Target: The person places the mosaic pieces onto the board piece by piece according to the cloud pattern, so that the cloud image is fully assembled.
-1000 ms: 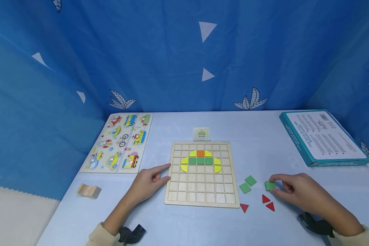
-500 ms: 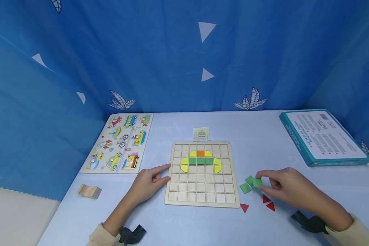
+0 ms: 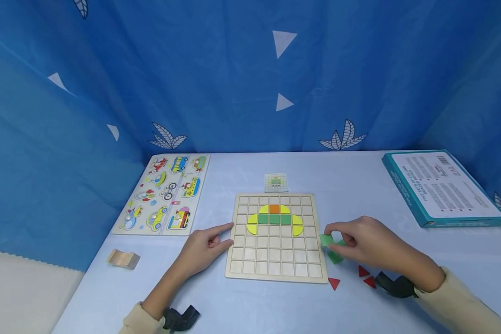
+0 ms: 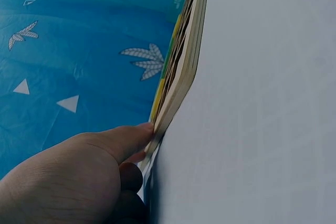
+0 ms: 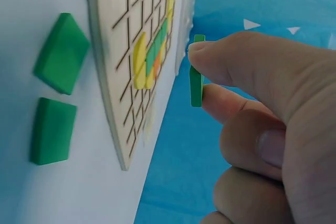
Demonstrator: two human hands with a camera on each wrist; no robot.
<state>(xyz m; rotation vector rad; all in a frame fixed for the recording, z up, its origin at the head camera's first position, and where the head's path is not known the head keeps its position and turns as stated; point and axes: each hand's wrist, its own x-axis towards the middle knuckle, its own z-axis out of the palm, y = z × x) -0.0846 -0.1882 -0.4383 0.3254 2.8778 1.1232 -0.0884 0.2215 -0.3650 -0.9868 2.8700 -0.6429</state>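
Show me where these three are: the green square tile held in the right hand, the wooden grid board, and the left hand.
green square tile (image 5: 197,85), right wrist view, its thin edge.
wooden grid board (image 3: 275,260), head view, bare lower cells.
left hand (image 3: 202,248), head view, back of the hand.

Wooden grid board (image 3: 275,260) mid-table, small pattern card (image 3: 276,182) just behind it | vehicle peg puzzle board (image 3: 167,192) to its left, small wooden block (image 3: 123,259) nearer the front-left edge | two green square tiles (image 5: 55,90) and three red triangle tiles (image 3: 333,282) right of grid board | teal cardboard box (image 3: 442,188) far right.
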